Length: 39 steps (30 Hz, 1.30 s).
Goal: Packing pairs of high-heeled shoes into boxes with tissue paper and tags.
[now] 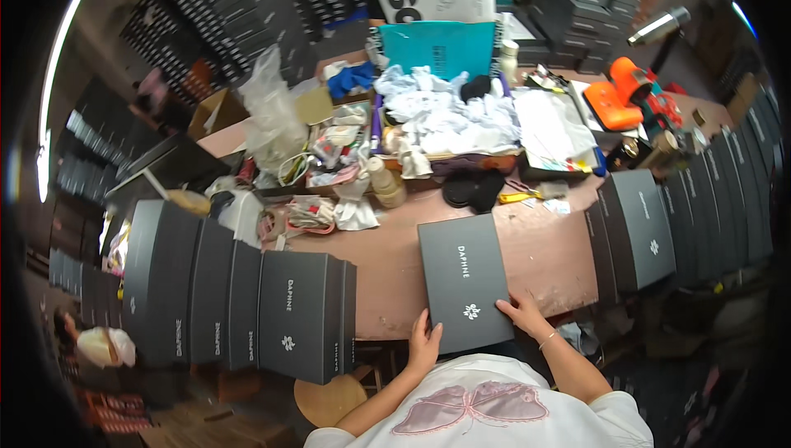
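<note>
A closed dark grey shoebox (463, 283) with white print on its lid lies in front of me at the near edge of the pinkish table (387, 258). My left hand (423, 342) grips its near left corner. On the opposite side, my right hand (525, 318) holds the near right edge, thumb on the lid and the other fingers mostly hidden. The box's near end reaches past the table edge, close to my white shirt. Its underside is out of sight.
Rows of similar boxes stand at left (301, 308) and right (647, 229). Behind the shoebox are a black cloth item (474, 191), a bottle (385, 184), a bin of crumpled white paper (445, 110) and an orange tool (614, 102). Another person (103, 345) is at far left.
</note>
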Tool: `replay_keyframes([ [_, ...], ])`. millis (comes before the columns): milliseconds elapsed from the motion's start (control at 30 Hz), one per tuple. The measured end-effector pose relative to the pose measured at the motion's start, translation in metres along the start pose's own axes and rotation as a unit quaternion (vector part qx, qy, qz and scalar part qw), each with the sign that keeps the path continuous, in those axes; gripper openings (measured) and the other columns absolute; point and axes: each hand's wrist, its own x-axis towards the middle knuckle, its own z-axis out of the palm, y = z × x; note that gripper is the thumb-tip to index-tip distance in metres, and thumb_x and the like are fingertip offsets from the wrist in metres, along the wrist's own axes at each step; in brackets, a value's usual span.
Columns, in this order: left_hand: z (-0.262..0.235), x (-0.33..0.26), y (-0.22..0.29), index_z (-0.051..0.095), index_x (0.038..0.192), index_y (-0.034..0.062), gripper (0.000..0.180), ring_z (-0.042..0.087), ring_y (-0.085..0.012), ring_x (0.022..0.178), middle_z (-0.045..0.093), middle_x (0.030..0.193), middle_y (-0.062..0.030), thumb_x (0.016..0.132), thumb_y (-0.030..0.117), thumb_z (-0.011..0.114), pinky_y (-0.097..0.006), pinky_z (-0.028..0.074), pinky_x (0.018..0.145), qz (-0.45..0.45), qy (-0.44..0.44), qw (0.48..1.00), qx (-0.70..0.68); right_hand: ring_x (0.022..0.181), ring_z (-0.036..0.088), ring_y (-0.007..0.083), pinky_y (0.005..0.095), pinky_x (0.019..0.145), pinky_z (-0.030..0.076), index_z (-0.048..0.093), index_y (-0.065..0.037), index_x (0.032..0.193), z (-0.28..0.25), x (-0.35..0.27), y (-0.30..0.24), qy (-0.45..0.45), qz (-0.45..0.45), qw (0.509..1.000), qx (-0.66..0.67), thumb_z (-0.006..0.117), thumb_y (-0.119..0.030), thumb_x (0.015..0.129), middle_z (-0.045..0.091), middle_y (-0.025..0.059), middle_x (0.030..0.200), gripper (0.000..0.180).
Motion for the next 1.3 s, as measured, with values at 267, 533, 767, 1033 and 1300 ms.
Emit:
replay_keyframes([
  [267,-0.014,0.046,0.036,0.043,0.132,-0.0067,0.06,0.054,-0.0225,0.11,0.054,0.125,-0.0163,0.087,0.024,0.069,-0.033,0.042,0.097,-0.244,-0.108,0.964,-0.001,0.084,0.065,0.0201,0.0306,0.075,0.051,0.061,0.001,0.118,0.022,0.01,0.015,0.067,0.064,0.995,0.042,0.062,-0.047,0.086,0.068,0.0143,0.098,0.057],
  [533,0.039,0.04,0.083,0.042,0.133,-0.0031,0.058,0.053,-0.0248,0.113,0.054,0.124,-0.0153,0.09,0.028,0.064,-0.038,0.046,0.094,-0.203,-0.068,0.963,-0.16,0.133,0.034,0.0256,0.0356,0.108,0.029,0.023,0.0,0.147,-0.015,-0.04,-0.014,0.027,-0.086,0.981,0.17,0.066,-0.03,0.087,0.032,0.0206,0.147,0.079],
  [767,0.245,0.014,0.162,0.034,0.142,0.0018,0.064,0.048,-0.0232,0.121,0.048,0.132,-0.0146,0.092,0.029,0.062,-0.035,0.041,0.1,0.042,-0.332,0.942,-0.016,0.104,0.059,0.02,0.0319,0.091,0.048,0.037,0.003,0.139,-0.313,-0.143,-0.056,0.128,-0.05,0.977,0.166,0.066,-0.023,0.085,0.058,0.0168,0.122,0.067],
  [1033,0.358,0.046,0.157,0.017,0.15,0.0143,0.079,0.028,-0.0286,0.136,0.021,0.152,-0.0139,0.09,0.045,0.059,-0.046,0.033,0.104,-0.074,-0.36,0.93,-0.035,0.118,0.05,0.0365,0.0416,0.1,0.039,0.063,-0.004,0.114,-0.33,-0.199,0.011,0.554,-0.206,0.784,-0.189,0.068,-0.02,0.082,0.053,0.0224,0.127,0.037],
  [1300,0.468,0.079,0.141,0.007,0.148,0.0144,0.098,0.026,-0.0293,0.137,0.025,0.149,-0.0123,0.081,0.055,0.065,-0.051,0.03,0.106,-0.185,-0.355,0.905,-0.145,0.085,0.061,0.0115,0.0245,0.068,0.05,0.056,-0.001,0.121,-0.256,-0.235,0.127,0.423,-0.053,0.861,0.277,0.056,-0.02,0.095,0.062,0.0054,0.102,0.033],
])
